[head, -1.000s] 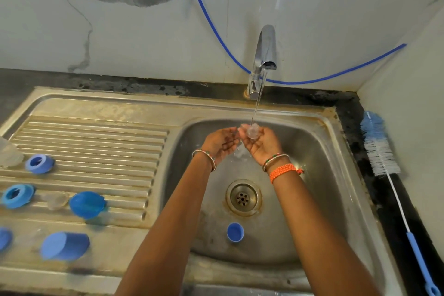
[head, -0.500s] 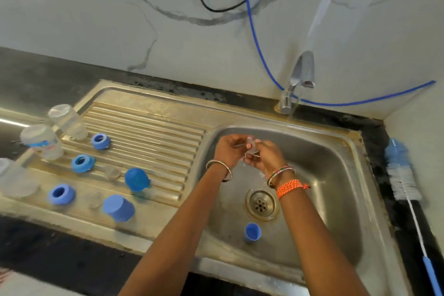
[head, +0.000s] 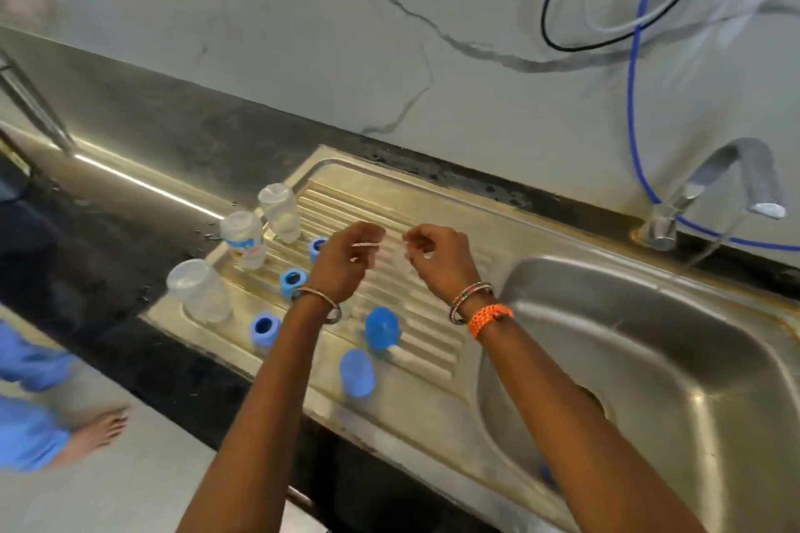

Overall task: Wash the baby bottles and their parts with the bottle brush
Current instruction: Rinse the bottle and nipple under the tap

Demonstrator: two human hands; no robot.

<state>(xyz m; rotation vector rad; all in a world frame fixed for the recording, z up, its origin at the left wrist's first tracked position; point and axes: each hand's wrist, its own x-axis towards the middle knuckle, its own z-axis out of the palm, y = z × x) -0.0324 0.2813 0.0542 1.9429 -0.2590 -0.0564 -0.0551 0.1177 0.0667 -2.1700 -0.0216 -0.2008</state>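
Near: steel sink basin (head: 675,359), right. Ribbed steel drainboard (head: 415,342) carries two blue domed caps (head: 381,327), three blue screw rings (head: 262,329), three clear upturned baby bottles (head: 199,290). Above it: left hand (head: 346,262) and right hand (head: 437,260), fingers curled, each pinching something small, clear, blurred. Far: chrome tap (head: 731,182), running.

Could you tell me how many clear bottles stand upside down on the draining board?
3, along its left edge: far bottle, labelled bottle, and near bottle. None seems hidden.
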